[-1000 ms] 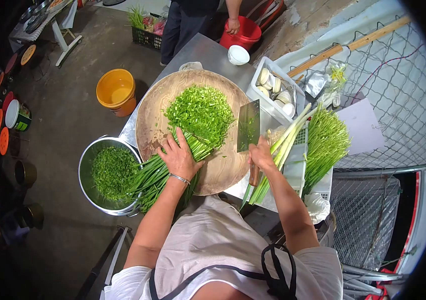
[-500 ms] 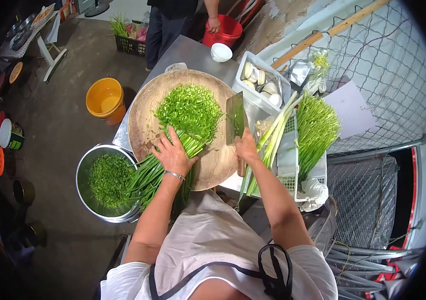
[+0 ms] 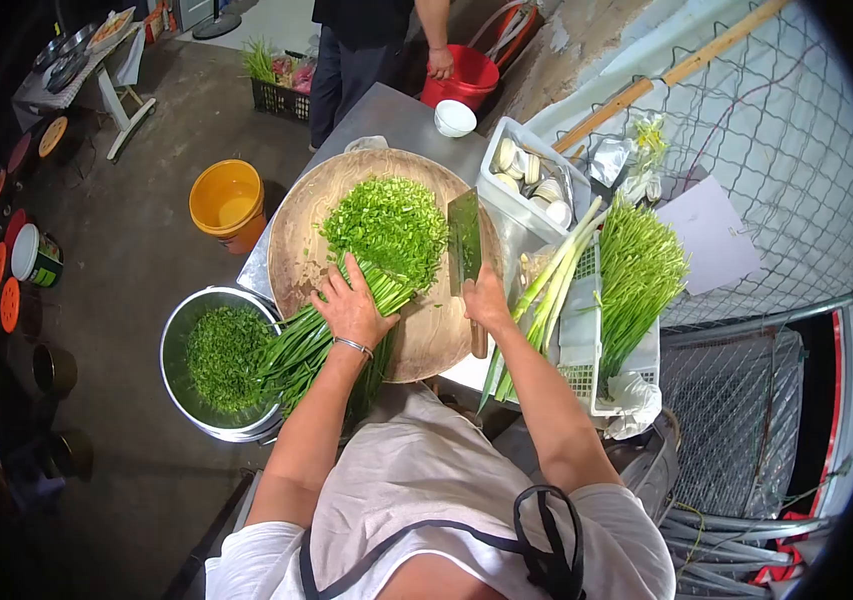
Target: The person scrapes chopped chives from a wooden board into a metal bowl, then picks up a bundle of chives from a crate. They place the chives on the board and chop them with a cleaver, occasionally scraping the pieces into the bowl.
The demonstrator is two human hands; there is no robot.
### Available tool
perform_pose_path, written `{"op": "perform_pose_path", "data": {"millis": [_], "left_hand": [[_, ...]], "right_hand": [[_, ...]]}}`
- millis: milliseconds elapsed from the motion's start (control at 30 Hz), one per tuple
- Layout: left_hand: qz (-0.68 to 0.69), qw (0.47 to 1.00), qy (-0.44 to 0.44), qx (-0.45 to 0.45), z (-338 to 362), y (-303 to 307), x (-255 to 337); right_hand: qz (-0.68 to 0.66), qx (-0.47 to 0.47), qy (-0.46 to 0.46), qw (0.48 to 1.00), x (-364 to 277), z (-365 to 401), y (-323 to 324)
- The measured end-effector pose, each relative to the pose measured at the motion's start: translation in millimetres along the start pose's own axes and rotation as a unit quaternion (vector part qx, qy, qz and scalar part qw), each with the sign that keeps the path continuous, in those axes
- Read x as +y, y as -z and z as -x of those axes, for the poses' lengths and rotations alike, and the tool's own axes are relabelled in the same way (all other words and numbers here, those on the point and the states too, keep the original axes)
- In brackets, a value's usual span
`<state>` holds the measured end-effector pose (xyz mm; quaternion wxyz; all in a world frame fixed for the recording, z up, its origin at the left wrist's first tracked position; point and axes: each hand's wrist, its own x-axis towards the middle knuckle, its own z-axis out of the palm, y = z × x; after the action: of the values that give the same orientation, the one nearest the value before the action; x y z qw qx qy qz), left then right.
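Observation:
On a round wooden chopping board (image 3: 296, 215) lies a heap of chopped green chives (image 3: 386, 228). My left hand (image 3: 349, 308) presses down on a bunch of long chives (image 3: 301, 352), fingers curved over the stalks with the thumb to the right. The cut ends touch the heap, while the leafy ends hang off the board toward a metal pot. My right hand (image 3: 487, 300) grips a cleaver (image 3: 464, 235) by its wooden handle. The blade stands on edge over the board's right side, apart from the bunch, with green bits stuck to its face.
The metal pot (image 3: 168, 345) at left holds chopped greens. Right of the board are scallions (image 3: 553, 310), a crate of uncut chives (image 3: 636, 275) and a tub of white-lidded containers (image 3: 508, 205). A white bowl (image 3: 454, 118), orange bucket (image 3: 226, 195) and another person (image 3: 351, 60) are beyond.
My right hand has brought the cleaver slightly left, closer to the heap. My left hand stays on the bunch. The whole view has shifted a little.

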<state>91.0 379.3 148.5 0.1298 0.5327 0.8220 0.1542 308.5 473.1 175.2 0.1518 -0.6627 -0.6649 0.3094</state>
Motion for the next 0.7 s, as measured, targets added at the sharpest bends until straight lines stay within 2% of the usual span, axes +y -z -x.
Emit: {"op": "perform_pose_path", "data": {"millis": [133, 233, 300, 400, 433, 700], "left_hand": [[0.005, 1.000, 0.003, -0.001, -1, 2, -1], [0.028, 0.999, 0.013, -0.019, -4, 2, -5], [0.036, 0.998, 0.025, -0.038, -7, 1, -7], [0.012, 0.998, 0.044, -0.046, -8, 8, 1], [0.003, 0.998, 0.047, -0.044, -10, 8, 4], [-0.016, 0.997, 0.076, -0.022, -10, 2, 13]], "right_hand": [[-0.064, 0.015, -0.005, 0.998, 13, -5, 12], [-0.018, 0.043, 0.116, 0.992, 9, 8, 51], [0.131, 0.123, 0.260, 0.949, 8, 14, 70], [0.121, -0.080, 0.201, 0.969, -56, 54, 105], [0.121, -0.133, 0.215, 0.960, -61, 57, 105], [0.157, -0.269, 0.217, 0.925, -77, 52, 92]]}}
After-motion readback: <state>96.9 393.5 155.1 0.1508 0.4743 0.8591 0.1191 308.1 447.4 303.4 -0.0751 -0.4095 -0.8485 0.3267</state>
